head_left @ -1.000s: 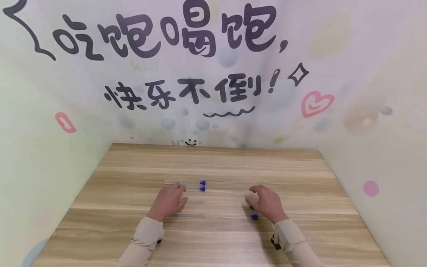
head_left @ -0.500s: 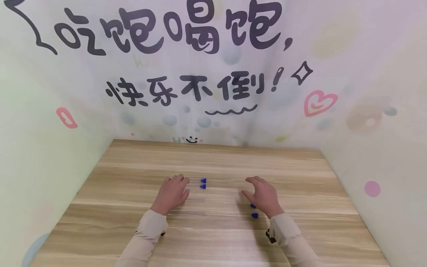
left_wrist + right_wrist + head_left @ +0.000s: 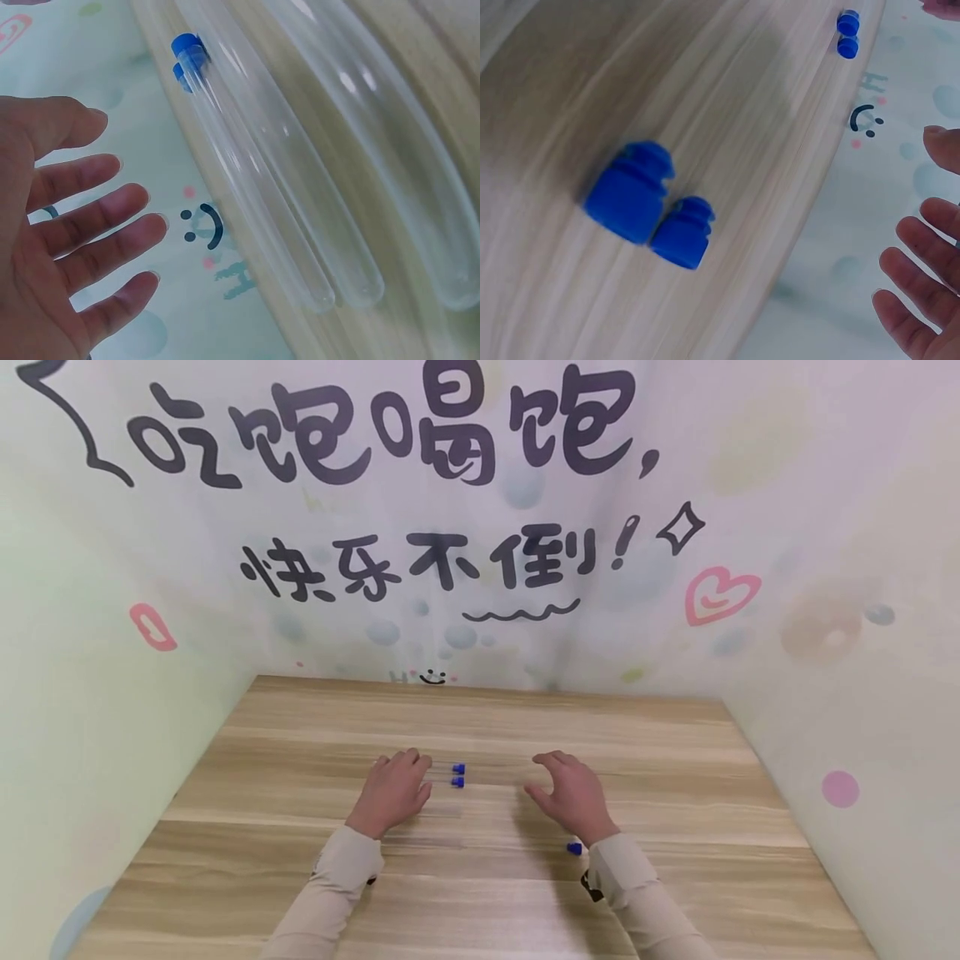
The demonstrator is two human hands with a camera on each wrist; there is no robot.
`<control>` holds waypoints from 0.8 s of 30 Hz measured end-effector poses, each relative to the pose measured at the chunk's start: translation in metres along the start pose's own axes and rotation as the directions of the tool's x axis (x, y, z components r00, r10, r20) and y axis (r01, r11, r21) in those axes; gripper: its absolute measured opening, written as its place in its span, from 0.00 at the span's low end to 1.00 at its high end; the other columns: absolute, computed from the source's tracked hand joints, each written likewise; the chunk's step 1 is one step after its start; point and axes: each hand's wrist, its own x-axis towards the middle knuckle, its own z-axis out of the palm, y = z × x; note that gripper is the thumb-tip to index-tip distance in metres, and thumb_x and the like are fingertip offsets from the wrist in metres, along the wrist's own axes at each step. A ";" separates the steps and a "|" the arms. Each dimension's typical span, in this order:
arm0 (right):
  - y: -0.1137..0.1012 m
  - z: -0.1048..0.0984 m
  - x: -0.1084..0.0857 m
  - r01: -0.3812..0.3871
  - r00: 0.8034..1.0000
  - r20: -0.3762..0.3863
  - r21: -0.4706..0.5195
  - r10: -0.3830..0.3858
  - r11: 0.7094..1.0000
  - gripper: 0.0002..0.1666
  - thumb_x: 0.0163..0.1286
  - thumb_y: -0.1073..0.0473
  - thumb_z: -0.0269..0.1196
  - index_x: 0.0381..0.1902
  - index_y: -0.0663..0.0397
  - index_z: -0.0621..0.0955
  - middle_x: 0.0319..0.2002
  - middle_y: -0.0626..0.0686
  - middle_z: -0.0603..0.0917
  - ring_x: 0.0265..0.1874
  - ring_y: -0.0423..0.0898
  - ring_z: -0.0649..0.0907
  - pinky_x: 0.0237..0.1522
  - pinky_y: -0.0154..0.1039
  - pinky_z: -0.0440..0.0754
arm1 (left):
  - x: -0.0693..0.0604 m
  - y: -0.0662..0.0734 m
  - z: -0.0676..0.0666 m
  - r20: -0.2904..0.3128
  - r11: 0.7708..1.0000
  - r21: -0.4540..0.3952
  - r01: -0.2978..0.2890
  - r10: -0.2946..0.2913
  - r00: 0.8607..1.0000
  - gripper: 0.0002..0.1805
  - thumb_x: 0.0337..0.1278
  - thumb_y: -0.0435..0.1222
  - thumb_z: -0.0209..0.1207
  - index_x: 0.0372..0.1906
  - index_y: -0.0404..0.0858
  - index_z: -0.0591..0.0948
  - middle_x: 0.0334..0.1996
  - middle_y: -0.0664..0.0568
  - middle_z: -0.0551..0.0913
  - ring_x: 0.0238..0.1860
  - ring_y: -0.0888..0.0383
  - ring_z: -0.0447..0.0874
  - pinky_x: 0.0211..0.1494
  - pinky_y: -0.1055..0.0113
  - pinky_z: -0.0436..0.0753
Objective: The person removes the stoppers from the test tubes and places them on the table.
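Observation:
My left hand (image 3: 392, 793) hovers over the left side of several clear test tubes lying on the table. Its fingers are apart and hold nothing, as the left wrist view shows. The two far tubes (image 3: 255, 180) have blue stoppers (image 3: 458, 769); the nearer ones, such as the large clear tube (image 3: 382, 150), show no stopper. My right hand (image 3: 572, 797) is held above the table to the right, fingers spread and holding nothing. Below it lie two loose blue stoppers (image 3: 630, 195) side by side; in the head view the hand hides one, and the other stopper (image 3: 574, 848) shows near the wrist.
The wood-grain table (image 3: 480, 910) ends at a printed wall (image 3: 480, 643) at the back, with pale walls on both sides. A gap of table surface lies between the stoppered tubes and the right hand.
My right hand has moved left and slightly forward, and now covers one loose stopper. The left hand has shifted a little forward and right. Tubes and stoppers stay put.

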 end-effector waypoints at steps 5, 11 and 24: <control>-0.005 0.003 0.003 0.025 1.000 -0.006 0.003 -0.025 1.000 0.25 0.51 0.52 0.74 0.46 0.56 0.82 0.45 0.55 0.85 0.43 0.53 0.84 0.42 0.48 0.83 | 0.002 -0.002 0.001 0.008 1.000 0.002 -0.012 0.012 1.000 0.10 0.49 0.36 0.66 0.35 0.37 0.78 0.30 0.48 0.79 0.32 0.50 0.80 0.33 0.54 0.77; -0.012 0.006 0.010 0.069 0.998 0.004 -0.002 -0.069 0.998 0.25 0.51 0.52 0.74 0.46 0.56 0.82 0.45 0.55 0.85 0.43 0.52 0.84 0.42 0.47 0.83 | 0.004 -0.004 0.005 0.066 1.000 0.010 0.006 -0.007 0.998 0.10 0.50 0.37 0.65 0.36 0.37 0.78 0.30 0.48 0.78 0.33 0.50 0.80 0.35 0.54 0.77; -0.025 0.013 0.018 0.068 0.997 0.047 0.005 -0.068 0.998 0.24 0.52 0.53 0.73 0.45 0.56 0.82 0.44 0.54 0.85 0.42 0.52 0.84 0.42 0.46 0.82 | 0.009 -0.007 0.013 0.131 0.999 -0.019 0.026 -0.023 0.991 0.07 0.52 0.34 0.64 0.35 0.38 0.78 0.29 0.48 0.78 0.32 0.49 0.79 0.35 0.53 0.77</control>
